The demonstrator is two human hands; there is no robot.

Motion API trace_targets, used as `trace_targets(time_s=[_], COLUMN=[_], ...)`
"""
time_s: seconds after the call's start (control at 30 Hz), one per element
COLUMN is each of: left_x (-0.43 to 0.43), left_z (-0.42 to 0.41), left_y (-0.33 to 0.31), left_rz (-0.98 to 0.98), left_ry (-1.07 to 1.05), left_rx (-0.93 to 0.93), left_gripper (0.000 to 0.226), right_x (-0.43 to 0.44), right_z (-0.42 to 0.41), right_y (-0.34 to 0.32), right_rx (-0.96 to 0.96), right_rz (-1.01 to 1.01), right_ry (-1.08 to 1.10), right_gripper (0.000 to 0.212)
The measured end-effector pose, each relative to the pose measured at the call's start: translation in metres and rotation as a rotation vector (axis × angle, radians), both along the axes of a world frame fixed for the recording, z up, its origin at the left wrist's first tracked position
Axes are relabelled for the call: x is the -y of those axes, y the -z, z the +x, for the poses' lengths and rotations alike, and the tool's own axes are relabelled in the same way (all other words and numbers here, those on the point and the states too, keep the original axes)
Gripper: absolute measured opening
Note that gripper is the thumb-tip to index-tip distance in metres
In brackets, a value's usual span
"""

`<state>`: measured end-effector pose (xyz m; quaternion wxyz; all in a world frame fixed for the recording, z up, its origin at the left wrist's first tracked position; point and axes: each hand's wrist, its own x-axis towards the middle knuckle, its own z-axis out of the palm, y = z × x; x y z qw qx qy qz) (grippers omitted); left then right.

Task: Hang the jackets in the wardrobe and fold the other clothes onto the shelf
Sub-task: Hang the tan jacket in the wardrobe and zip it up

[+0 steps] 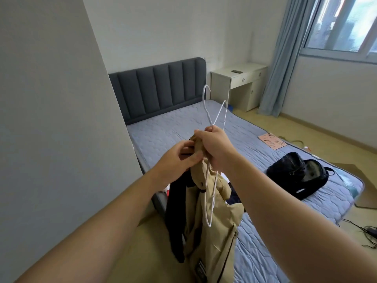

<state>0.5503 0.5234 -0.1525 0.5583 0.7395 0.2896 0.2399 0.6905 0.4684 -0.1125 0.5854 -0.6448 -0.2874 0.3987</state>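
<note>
Head view: two bare forearms reach in from below, and the hands meet mid-frame over the near side of the bed.
right fingers [208, 130]: curled tight into a fist, closed on white wire and on the bunched top of the tan cloth.
right hand [216, 148]: grips the hanger at its neck and touches the left hand.
left fingers [188, 158]: thumb and forefingers pressed together, pinching the collar fold.
left hand [179, 156]: just left of the right fist, at the same height.
hanger [205, 190]: white wire, 1 hook seen. The hook points up above the fist with one wire loop beside it. The other end hangs below the fist across the jacket front. Cannot tell if it's one hanger or two.
tan jacket [212, 237]: count 1. Held in the air by both hands at the collar, with the rest hanging straight down in front of the mattress.
dark cloth [175, 211]: navy, hangs against the jacket's left side. Cannot tell if it's lining or a separate garment.
mattress [255, 139]: blue-grey, quilted, bare, with a dark padded headboard [159, 86] behind it.
backpack [299, 176]: count 1, black, unzipped, on the mattress to the right.
pink sheet [272, 141]: count 1, flat on the mattress beyond the backpack.
desk [242, 84]: count 1, white, beside the headboard, with 1 small dark item on top.
curtain [281, 58]: blue, right of the desk, at the window's edge.
</note>
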Motion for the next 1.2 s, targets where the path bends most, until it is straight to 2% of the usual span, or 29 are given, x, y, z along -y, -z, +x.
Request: trace_targets(time_s=[0.13,0.2,0.27,0.43,0.5,0.57,0.63,0.67,0.77,0.8,0.87,0.93,1.0,1.07,1.13,1.2], left_x=[0.001,0.0,-0.004,-0.012,-0.008,-0.003,-0.003,-0.004,-0.012,-0.014,-0.023,-0.035,-0.045,-0.051,-0.055,-0.056], left_z=[0.015,0.021,0.026,0.055,0.066,0.074,0.076,0.075,0.066,0.062,0.056,0.05,0.042,0.035,0.03,0.027], left_y=[0.011,0.008,-0.001,-0.038,-0.052,-0.062,-0.068,-0.07,-0.072,-0.072,-0.067,-0.059,-0.048,-0.04,-0.033,-0.026], left_rz=[0.183,0.23,0.218,0.186,0.218,0.28,0.265,0.227,0.123,0.141,0.317,0.544,0.705,0.846,0.985,1.031], left_ry=[-0.036,-0.049,-0.049,-0.12,-0.065,-0.044,-0.095,-0.116,0.004,0.072,0.146,0.119,0.052,-0.053,-0.184,-0.353], left_rx=[-0.05,-0.063,-0.061,-0.124,-0.114,-0.109,-0.106,-0.121,-0.245,-0.307,-0.477,-0.632,-0.704,-0.688,-0.638,-0.596], left_gripper=[0.027,0.014,0.025,0.033,0.034,0.027,0.013,0.014,0.044,0.05,0.054,0.055,0.059,0.055,0.034,0.021], right_x=[0.009,0.015,0.024,0.043,0.048,0.053,0.056,0.056,0.057,0.058,0.059,0.06,0.058,0.053,0.047,0.043], right_z=[0.011,0.018,0.028,0.039,0.037,0.036,0.036,0.037,0.04,0.042,0.049,0.058,0.067,0.073,0.077,0.08], right_y=[-0.008,-0.01,-0.007,0.025,0.043,0.058,0.072,0.078,0.087,0.086,0.081,0.07,0.055,0.035,0.014,-0.004], right_rx=[-0.011,0.033,0.051,0.485,0.491,0.413,0.382,0.404,0.462,0.479,0.559,0.654,0.724,0.771,0.811,0.833], right_rz=[-0.034,-0.061,-0.071,-0.279,-0.242,-0.216,-0.266,-0.298,-0.344,-0.337,-0.328,-0.31,-0.272,-0.216,-0.162,-0.132], right_ry=[-0.068,-0.107,-0.166,-0.234,-0.186,-0.113,-0.075,-0.06,0.011,0.041,0.088,0.097,0.082,0.065,0.064,0.081], right_gripper=[0.028,0.024,0.029,0.059,0.054,0.044,0.046,0.042,0.026,0.024,0.022,0.022,0.027,0.029,0.027,0.031])
